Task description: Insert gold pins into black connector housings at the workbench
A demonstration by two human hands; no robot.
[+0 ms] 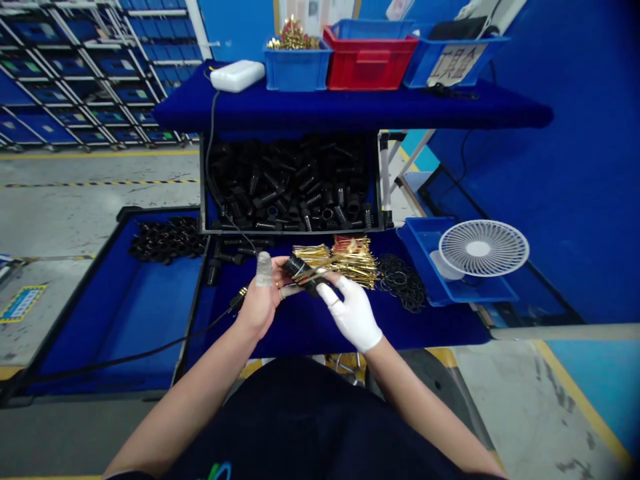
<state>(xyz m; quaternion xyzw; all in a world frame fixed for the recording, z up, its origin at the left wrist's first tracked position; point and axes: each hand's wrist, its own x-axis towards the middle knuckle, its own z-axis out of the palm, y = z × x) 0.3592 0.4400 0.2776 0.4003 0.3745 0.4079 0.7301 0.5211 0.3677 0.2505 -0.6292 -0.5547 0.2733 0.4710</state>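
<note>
We held a black fitting [296,267] by its left end, our left hand [260,300] half curled, thumb raised. Our gloved right hand [353,315] closed its fingers at the right end.

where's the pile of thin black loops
In the head view, the black loops lie right of centre between the shiny gold strips and the blue plastic tray.
</note>
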